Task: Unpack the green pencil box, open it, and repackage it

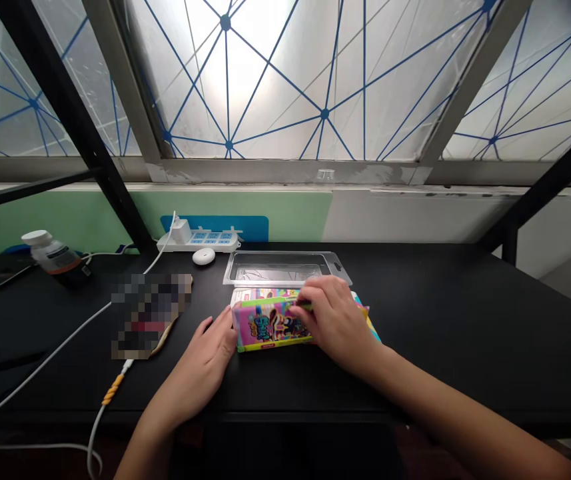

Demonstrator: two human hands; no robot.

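Note:
A colourful pink and green box [268, 325] with cartoon print lies on the black desk [465, 333] in front of me. My left hand [210, 353] rests against the box's left end, fingers curled around its corner. My right hand [332, 320] lies over the box's right half, fingers bent and pinching something small and green at its top edge. A clear plastic tray [285, 268] sits just behind the box. A printed card shows between box and tray.
A white power strip [200, 239] with a plugged-in charger lies at the back wall, a small white round object [204, 256] beside it. A white-capped bottle [51, 255] lies at the left. White cables [55, 353] run across the left of the desk.

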